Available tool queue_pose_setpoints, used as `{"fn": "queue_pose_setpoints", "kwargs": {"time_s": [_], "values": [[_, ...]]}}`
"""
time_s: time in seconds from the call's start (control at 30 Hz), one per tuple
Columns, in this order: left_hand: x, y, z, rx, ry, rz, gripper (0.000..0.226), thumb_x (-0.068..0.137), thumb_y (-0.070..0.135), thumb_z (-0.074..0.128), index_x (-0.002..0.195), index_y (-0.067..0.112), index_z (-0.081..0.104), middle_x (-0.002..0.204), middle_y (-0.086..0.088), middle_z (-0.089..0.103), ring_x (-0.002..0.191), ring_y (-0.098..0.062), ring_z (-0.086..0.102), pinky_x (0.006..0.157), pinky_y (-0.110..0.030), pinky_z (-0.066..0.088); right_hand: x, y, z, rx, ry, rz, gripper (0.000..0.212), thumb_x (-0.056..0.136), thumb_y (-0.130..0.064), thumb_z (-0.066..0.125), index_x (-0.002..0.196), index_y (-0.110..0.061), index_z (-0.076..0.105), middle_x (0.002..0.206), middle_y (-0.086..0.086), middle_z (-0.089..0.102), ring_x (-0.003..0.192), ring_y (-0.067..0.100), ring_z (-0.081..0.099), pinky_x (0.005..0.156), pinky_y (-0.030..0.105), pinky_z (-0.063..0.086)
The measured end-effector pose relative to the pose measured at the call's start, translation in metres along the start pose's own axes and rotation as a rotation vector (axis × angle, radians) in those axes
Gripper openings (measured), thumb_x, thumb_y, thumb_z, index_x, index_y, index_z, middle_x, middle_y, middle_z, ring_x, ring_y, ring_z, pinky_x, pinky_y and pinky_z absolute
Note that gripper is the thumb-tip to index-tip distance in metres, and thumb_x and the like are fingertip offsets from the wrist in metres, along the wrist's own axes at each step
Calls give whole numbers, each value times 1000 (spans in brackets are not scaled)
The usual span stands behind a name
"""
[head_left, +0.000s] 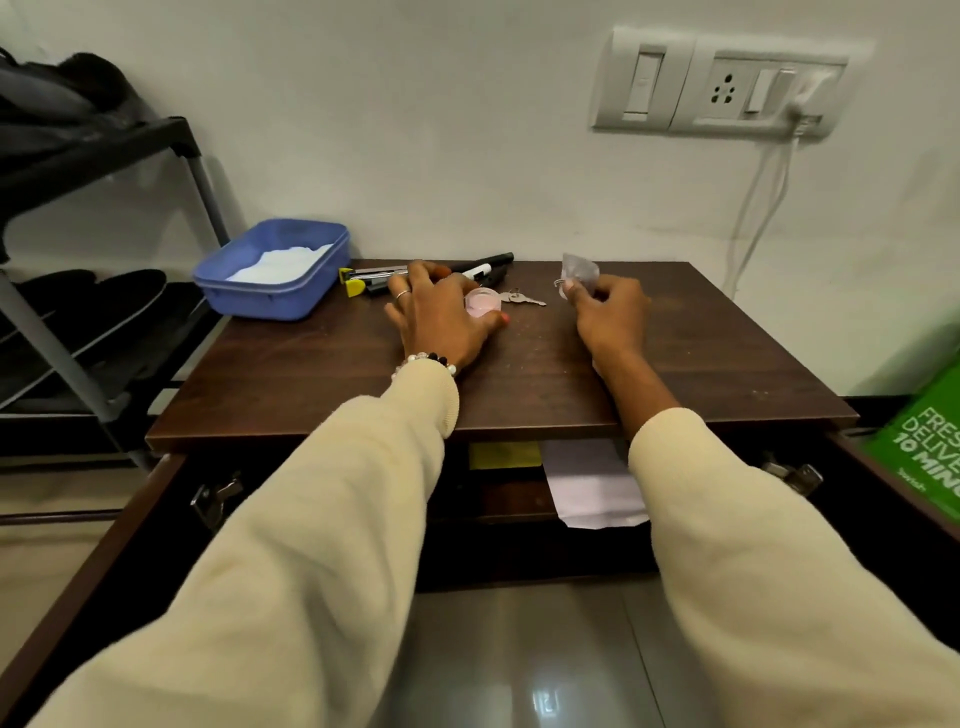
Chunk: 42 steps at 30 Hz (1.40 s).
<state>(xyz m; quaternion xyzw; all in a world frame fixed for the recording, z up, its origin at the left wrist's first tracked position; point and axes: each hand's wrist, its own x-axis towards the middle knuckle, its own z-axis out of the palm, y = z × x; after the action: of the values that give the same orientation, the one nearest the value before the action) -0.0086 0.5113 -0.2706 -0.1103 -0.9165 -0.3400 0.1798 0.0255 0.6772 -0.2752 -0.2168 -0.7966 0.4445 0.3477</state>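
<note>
One cabinet top (311, 374), dark wood, is serving as the landmark. Under its front edge an open compartment is showing two sheets: one yellow sheet (504, 454) and one white sheet (592, 483).

One blue tray (270, 306) is sitting on the cabinet top's back left corner, overhanging the edge. It is holding white crumpled paper (280, 265).

Two hands are working above the middle of the cabinet top. The left hand (441, 317) is lying palm down with its fingers curved. Thumb and forefinger are closing round one pink jar (480, 302), which is standing on the cabinet top at its centre back. The right hand (610, 312) is curling up right of centre and is pinching one clear packet (579, 269). The packet is sticking up out of the fingertips, its long axis pointing up and towards the wall.

A few dark markers (483, 265), number unclear under the fingers, are lying along the cabinet top's back edge, their long axes running left to right.

One key bunch (522, 298) is lying just right of the jar.
</note>
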Motion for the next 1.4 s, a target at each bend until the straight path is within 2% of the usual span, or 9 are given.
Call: {"fn": "queue_pose_setpoints", "kwargs": {"time_s": [0.17, 0.27, 0.5, 0.7, 0.87, 1.03, 1.13, 1.27, 1.4], "values": [[-24, 3, -13, -231, -29, -45, 51, 68, 53, 79, 112, 29, 69, 128, 1, 45, 125, -25, 30, 98, -30, 26, -30, -5, -22, 387, -11, 182, 19, 83, -21, 72, 95, -6, 73, 87, 3, 72, 80, 9, 65, 69, 24, 52], [-50, 4, -24, -423, -38, -27, 51, 65, 48, 83, 110, 28, 70, 123, -1, 50, 122, -24, 36, 104, -35, 36, -59, -12, -39, 710, -156, 221, 18, 85, -9, 68, 100, 2, 69, 81, 2, 70, 63, 1, 60, 54, 16, 45], [-144, -3, -25, -500, 204, 245, 45, 64, 36, 85, 98, 11, 70, 99, -4, 56, 88, -18, 56, 75, -27, 47, -128, -6, -71, 1098, -454, 245, 10, 76, -13, 68, 84, -8, 73, 78, 3, 70, 61, 10, 56, 52, 20, 42], [-223, -58, 11, -270, 210, 162, 39, 67, 35, 80, 95, 11, 67, 97, -8, 55, 88, -23, 47, 79, -24, 35, -179, 47, -76, 855, -853, 334, 14, 63, -16, 73, 75, -9, 76, 67, 7, 68, 56, 13, 61, 48, 19, 44], [-266, -124, 50, -142, 7, -20, 39, 68, 36, 69, 98, 11, 67, 94, -11, 58, 87, -32, 52, 79, -31, 36, -212, 109, -53, 390, -993, 474, 7, 80, 4, 65, 86, 5, 69, 63, 10, 68, 51, 11, 60, 46, 16, 44], [-275, -170, 85, 44, -192, -258, 40, 71, 30, 80, 105, 12, 70, 102, -17, 62, 99, -40, 53, 83, -40, 44, -232, 164, -2, 121, -911, 616, 15, 81, 13, 61, 75, 1, 66, 66, 15, 62, 53, 18, 56, 44, 18, 45], [-253, -188, 106, 149, -253, -256, 39, 75, 35, 73, 109, 19, 68, 112, -12, 64, 115, -38, 48, 95, -38, 37, -231, 183, 35, 148, -800, 691, 23, 80, 19, 59, 96, 2, 61, 76, 15, 59, 57, 18, 55, 43, 20, 49], [-213, -190, 132, 262, -254, -174, 38, 82, 38, 65, 114, 16, 63, 116, -9, 63, 115, -33, 45, 97, -38, 30, -216, 202, 75, 119, -686, 671, 40, 76, 14, 64, 97, -17, 51, 98, 13, 59, 81, 26, 61, 59, 32, 55], [-183, -186, 147, 452, -365, -182, 33, 91, 45, 55, 102, 17, 68, 107, -11, 68, 110, -33, 54, 97, -39, 30, -200, 210, 106, 75, -620, 672, 21, 77, -3, 74, 95, -6, 64, 100, 13, 69, 89, 28, 67, 78, 42, 56]]}}
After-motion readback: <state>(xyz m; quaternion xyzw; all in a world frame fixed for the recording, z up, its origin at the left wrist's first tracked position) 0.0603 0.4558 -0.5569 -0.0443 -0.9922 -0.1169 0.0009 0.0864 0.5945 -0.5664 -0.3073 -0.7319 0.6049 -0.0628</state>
